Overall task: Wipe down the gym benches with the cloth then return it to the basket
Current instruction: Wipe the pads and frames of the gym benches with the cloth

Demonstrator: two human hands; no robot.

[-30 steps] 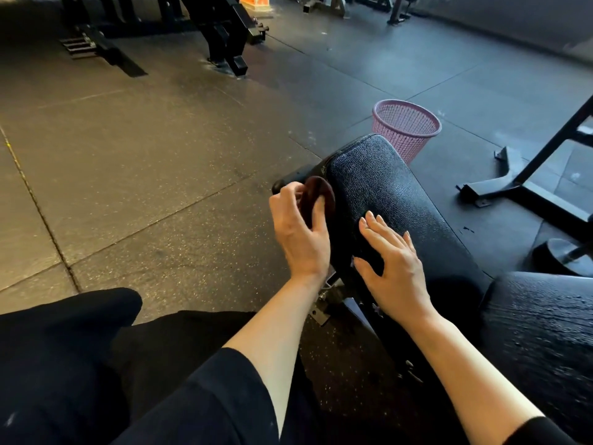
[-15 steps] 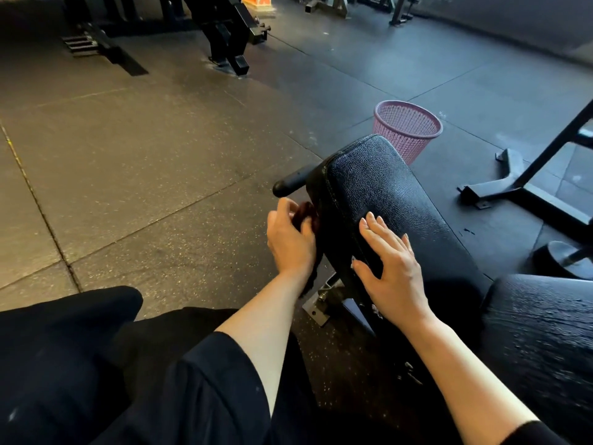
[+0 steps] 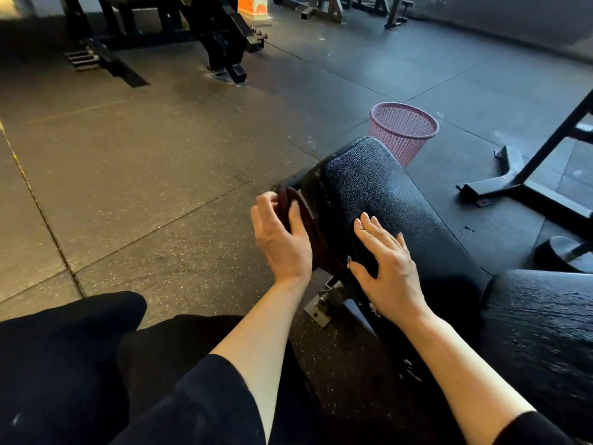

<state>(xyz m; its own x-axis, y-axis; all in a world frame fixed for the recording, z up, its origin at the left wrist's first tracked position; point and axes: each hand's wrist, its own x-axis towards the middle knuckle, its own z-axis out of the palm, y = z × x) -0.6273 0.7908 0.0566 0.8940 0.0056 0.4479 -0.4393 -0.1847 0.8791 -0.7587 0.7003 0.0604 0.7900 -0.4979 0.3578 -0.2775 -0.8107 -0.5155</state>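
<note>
Bench pad (black) on rubber floor; left hand grips cloth, right hand flat.

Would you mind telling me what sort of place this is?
Most likely a gym: a padded black bench, dark rubber flooring, and steel equipment frames standing at the back.

One bench, one basket, one cloth, two hands

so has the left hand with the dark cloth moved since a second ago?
Yes. The left hand dropped down the black bench pad's side, then came back up toward its far end.
</note>
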